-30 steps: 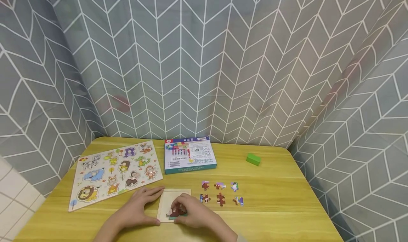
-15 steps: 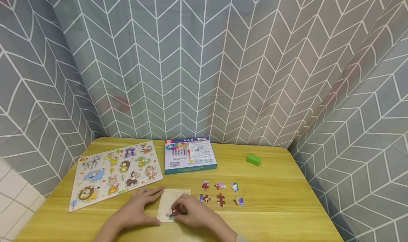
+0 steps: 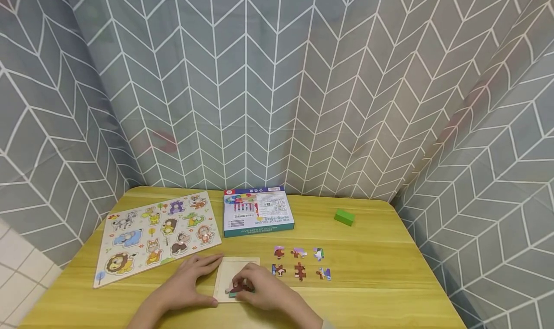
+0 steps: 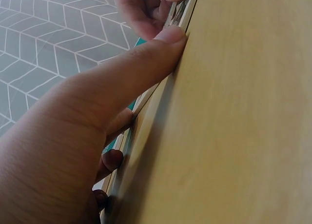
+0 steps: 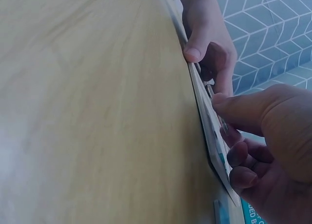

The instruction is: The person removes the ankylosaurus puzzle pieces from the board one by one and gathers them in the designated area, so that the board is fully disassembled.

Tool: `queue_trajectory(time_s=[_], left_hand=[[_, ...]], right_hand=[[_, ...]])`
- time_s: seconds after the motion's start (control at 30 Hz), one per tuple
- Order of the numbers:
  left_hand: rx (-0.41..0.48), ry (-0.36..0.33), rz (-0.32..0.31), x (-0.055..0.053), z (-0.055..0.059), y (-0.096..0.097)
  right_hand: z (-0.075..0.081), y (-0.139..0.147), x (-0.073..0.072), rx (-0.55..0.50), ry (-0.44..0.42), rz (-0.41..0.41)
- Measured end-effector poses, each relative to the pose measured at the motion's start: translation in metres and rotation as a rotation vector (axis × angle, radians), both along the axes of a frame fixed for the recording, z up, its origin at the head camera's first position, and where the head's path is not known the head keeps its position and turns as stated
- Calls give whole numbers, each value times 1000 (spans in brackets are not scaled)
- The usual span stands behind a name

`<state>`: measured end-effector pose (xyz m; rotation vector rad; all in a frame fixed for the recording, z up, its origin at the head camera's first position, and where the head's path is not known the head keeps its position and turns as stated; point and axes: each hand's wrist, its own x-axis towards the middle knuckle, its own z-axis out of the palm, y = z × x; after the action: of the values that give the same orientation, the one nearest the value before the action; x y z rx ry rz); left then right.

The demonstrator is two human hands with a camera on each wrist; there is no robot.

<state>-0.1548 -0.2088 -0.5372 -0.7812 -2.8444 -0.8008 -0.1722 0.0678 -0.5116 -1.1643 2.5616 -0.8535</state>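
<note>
A small square wooden puzzle tray (image 3: pixel 232 270) lies in front of me in the head view. My left hand (image 3: pixel 186 283) rests at its left side, thumb by the lower corner and index finger by the upper one. Straight along the tray's edge lies the left thumb (image 4: pixel 146 53) in the left wrist view. My right hand (image 3: pixel 261 288) pinches a brown and teal jigsaw piece (image 3: pixel 236 288) over the tray's lower part; the fingers cover much of it. In the right wrist view, thumb (image 5: pixel 239 107) and fingers meet close over the tray.
Two rows of loose jigsaw pieces (image 3: pixel 300 271) lie right of the tray. An animal peg puzzle board (image 3: pixel 147 245) is at the left, a printed box (image 3: pixel 258 212) behind the tray, and a green block (image 3: pixel 344 217) at back right. A patterned curtain (image 3: pixel 277 88) hangs behind the table (image 3: pixel 376 257).
The jigsaw piece has shifted very slightly under my right fingers. My left hand stays where it was, and the loose pieces have not moved.
</note>
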Motion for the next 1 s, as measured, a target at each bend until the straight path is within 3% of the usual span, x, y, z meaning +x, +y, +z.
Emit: queue_trajectory(time_s=[0.1,0.33,0.63,1.0], left_hand=[[-4,6,-1,0,0,0],[-9,-57,8,0,2,0],[-5,-44,1,-1,3,0],[-7,-49,-20,-4,3,-1]], right_hand=[[1,1,0,-4,21,2],[14,7,0,-74,-27,-62],[32,22,-9,-137,-39,-126],[23,55,-10,-145,-22,-165]])
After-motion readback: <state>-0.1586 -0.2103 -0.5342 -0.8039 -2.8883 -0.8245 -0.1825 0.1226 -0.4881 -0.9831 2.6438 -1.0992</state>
